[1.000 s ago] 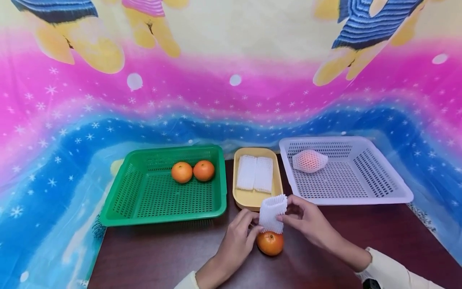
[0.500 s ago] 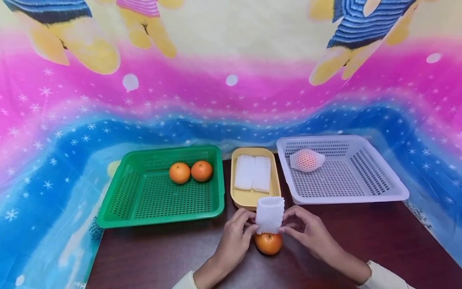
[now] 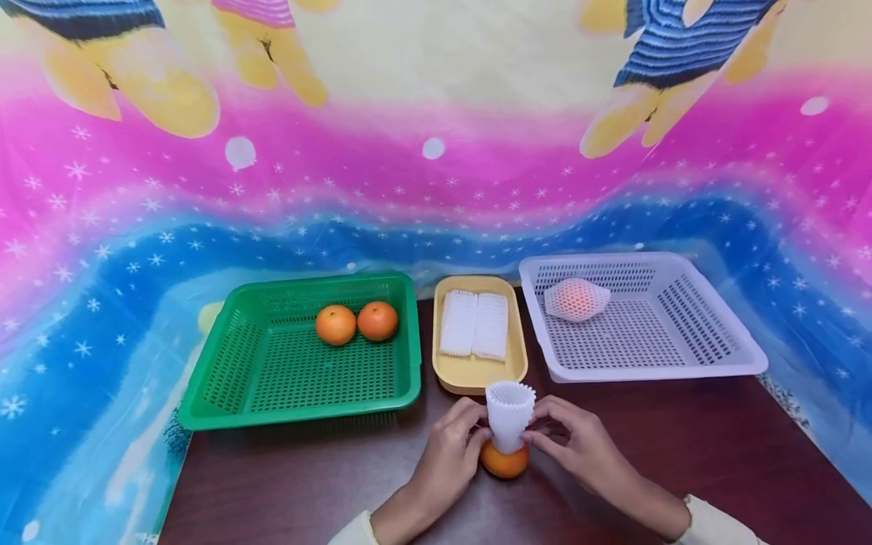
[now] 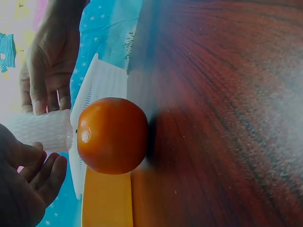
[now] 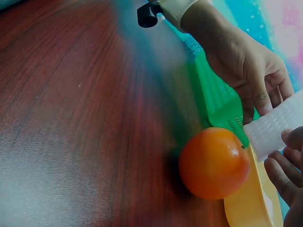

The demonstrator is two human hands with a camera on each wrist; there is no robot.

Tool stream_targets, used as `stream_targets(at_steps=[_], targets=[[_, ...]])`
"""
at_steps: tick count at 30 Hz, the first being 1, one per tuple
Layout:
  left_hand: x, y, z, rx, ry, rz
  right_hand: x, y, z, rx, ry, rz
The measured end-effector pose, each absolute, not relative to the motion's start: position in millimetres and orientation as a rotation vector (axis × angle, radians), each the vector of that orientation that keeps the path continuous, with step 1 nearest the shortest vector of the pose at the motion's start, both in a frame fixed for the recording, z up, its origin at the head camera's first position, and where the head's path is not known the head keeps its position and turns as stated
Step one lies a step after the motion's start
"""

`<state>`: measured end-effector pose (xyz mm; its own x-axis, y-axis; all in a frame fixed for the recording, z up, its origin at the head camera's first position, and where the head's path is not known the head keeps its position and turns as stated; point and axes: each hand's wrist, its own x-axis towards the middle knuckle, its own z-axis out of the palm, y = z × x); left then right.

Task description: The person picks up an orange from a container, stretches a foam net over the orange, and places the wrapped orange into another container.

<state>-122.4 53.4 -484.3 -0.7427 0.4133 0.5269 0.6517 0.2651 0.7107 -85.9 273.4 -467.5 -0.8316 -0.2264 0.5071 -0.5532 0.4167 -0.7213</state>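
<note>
In the head view a white foam fruit net (image 3: 509,416) stands upright with its upper mouth rounded open. My left hand (image 3: 450,446) pinches its left side and my right hand (image 3: 579,443) pinches its right side, both near the lower end. Directly under it an orange (image 3: 505,462) sits on the dark wooden table, its top covered by the net in this view. Seen from the left wrist, the net's lower end (image 4: 64,130) is at the stem side of the orange (image 4: 112,136). The right wrist view shows the same orange (image 5: 214,163) beside the net (image 5: 274,125).
A green basket (image 3: 300,415) with two oranges (image 3: 356,323) stands to the left. Behind the hands is a yellow tray (image 3: 477,372) with two flat foam nets (image 3: 474,324). At the right, a pale lilac basket (image 3: 654,372) bears one netted fruit (image 3: 577,300).
The net has gone from tilted to upright and moved down toward the orange, its mouth now rounder. My right hand has lowered along its side to near the lower end.
</note>
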Motion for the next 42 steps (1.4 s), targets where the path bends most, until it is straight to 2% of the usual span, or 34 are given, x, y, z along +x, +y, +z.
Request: stream_targets(at_steps=[23,33,42], targets=[[-121.8,56.1,-493.5,-1.053,-2.298,-1.228,-84.3,271.2,-474.6,0.661,-2.402,1.135],[-122.2,55.5,-493.0,-0.997,-2.321,-1.247,-82.8,270.0,-473.3,0.658,-2.387,1.083],[-125.2,53.0,-497.0,-1.085,-2.300,-0.974,-85.1,273.3,-481.4,0.703,-2.365,1.015]])
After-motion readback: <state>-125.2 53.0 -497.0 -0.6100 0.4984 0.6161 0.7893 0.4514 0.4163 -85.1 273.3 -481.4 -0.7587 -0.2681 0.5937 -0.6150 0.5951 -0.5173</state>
